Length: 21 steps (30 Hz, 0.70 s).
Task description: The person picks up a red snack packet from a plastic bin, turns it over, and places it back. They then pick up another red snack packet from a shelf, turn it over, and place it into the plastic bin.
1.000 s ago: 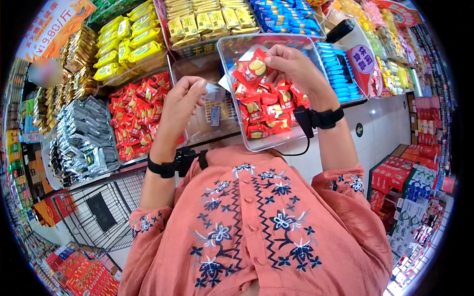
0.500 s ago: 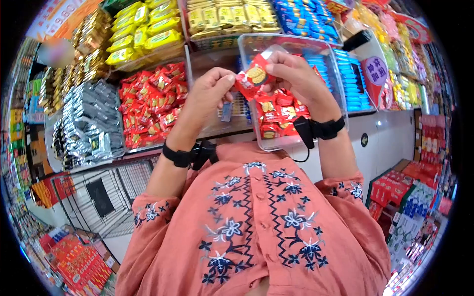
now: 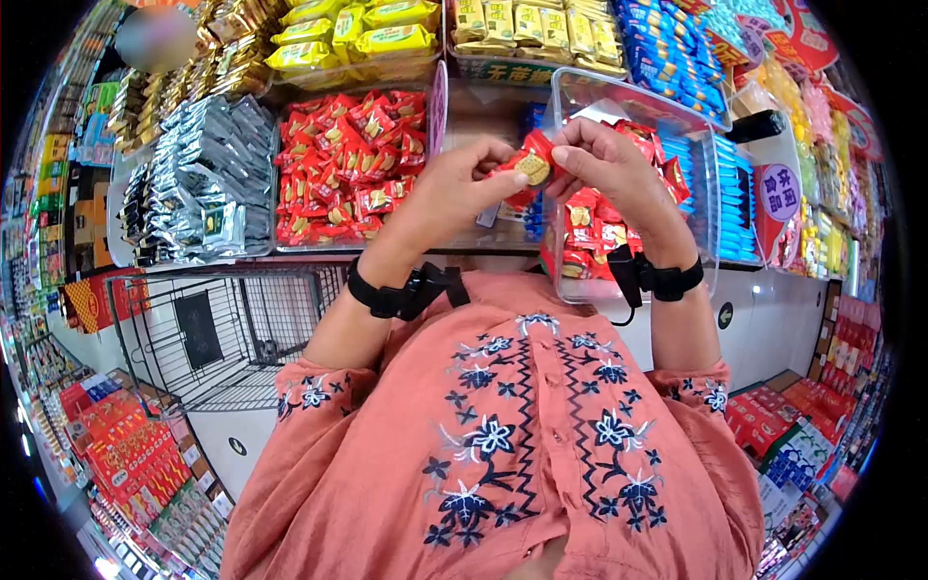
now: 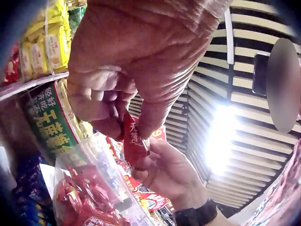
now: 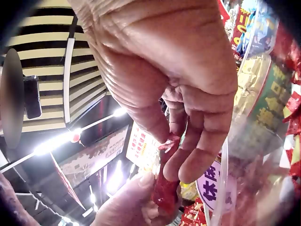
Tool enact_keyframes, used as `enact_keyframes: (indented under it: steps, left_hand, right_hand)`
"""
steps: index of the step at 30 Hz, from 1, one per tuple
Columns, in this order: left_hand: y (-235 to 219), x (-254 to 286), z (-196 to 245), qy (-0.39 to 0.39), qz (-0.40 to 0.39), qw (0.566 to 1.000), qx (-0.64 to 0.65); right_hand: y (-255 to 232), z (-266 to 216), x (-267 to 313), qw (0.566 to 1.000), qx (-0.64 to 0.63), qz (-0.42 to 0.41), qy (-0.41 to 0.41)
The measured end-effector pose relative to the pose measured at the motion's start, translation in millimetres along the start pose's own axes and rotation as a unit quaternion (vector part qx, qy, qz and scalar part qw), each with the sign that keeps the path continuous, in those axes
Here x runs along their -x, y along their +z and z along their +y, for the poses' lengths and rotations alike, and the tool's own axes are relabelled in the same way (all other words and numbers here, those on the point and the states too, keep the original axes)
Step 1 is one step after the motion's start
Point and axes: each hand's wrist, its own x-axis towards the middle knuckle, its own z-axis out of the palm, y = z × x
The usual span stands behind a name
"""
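A small red snack packet (image 3: 532,166) with a biscuit pictured on it is held between both hands. My left hand (image 3: 462,188) pinches its left side between thumb and fingers. The right hand (image 3: 619,172) grips the opposite side, thumb uppermost. In the left wrist view the packet (image 4: 135,143) stands between the two sets of fingertips. From the right wrist its red wrapper (image 5: 165,190) is partly hidden by the fingers. Beneath the right hand a clear plastic bin (image 3: 704,246) holds several similar red packets (image 3: 585,232).
Left of the hands lies a bin heap of red packets (image 3: 338,159), then silver packets (image 3: 208,174). Yellow packs (image 3: 362,34) and blue packs (image 3: 667,58) fill bins behind. A wire shopping cart (image 3: 246,329) stands at the lower left, close to the display.
My left hand has come rightward to the packet and taken hold of its left side. The right hand keeps its grip. The head view has shifted, so the display appears farther right.
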Motion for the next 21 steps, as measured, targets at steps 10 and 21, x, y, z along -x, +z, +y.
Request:
enact_keyframes:
  steps: [10, 21]
  left_hand:
    - [-110, 15, -83, -0.101, 0.225, 0.896, -0.37]
    - [-97, 7, -124, -0.1, 0.209, 0.785, -0.575]
  right_hand:
    - [-20, -1, 1, 0.997, 0.037, 0.072, 0.01]
    - [-34, 12, -1, 0.996, 0.048, 0.072, 0.027]
